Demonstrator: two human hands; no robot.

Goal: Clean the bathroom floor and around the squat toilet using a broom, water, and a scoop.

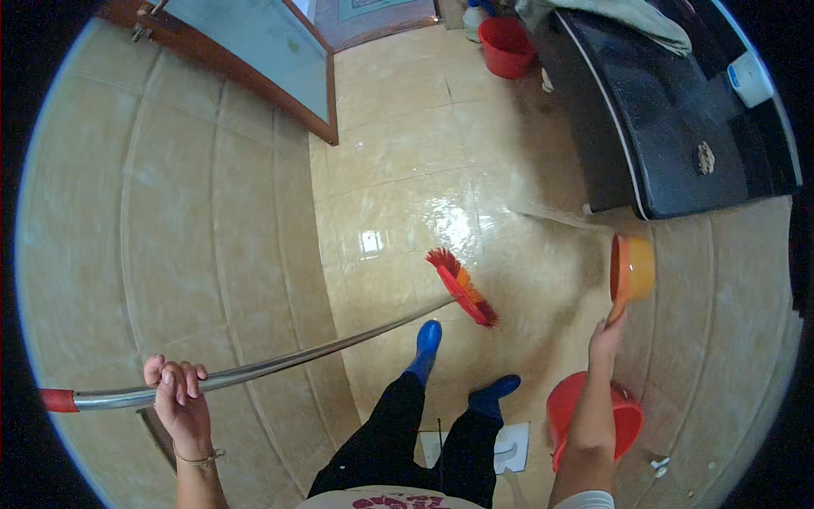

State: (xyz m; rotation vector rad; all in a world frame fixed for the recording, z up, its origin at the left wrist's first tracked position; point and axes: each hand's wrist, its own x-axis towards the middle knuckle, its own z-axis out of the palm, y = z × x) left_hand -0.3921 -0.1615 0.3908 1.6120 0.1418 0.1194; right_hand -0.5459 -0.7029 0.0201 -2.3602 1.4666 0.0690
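My left hand (pixel 181 394) grips the long metal handle (pixel 280 365) of a broom at the left. The broom's red head (pixel 463 289), with red and orange bristles, stands on the tiled floor ahead of my blue boots (pixel 428 347). My right hand (pixel 605 337) holds an orange plastic dipper (pixel 636 267) by its handle, tilted on its side, with a thin stream of water (pixel 566 219) coming from its mouth towards the wet floor. Under my right forearm is a red bucket (pixel 626 423), partly hidden by the arm.
A black cabinet (pixel 674 127) with a cloth (pixel 623 22) and a white container (pixel 750 79) on it is at the upper right. Beside it stand a red bin (pixel 507 48) and a bottle (pixel 474 22). An open wood-framed door (pixel 331 95) is upper left. A squat toilet (pixel 512 447) lies behind my boots.
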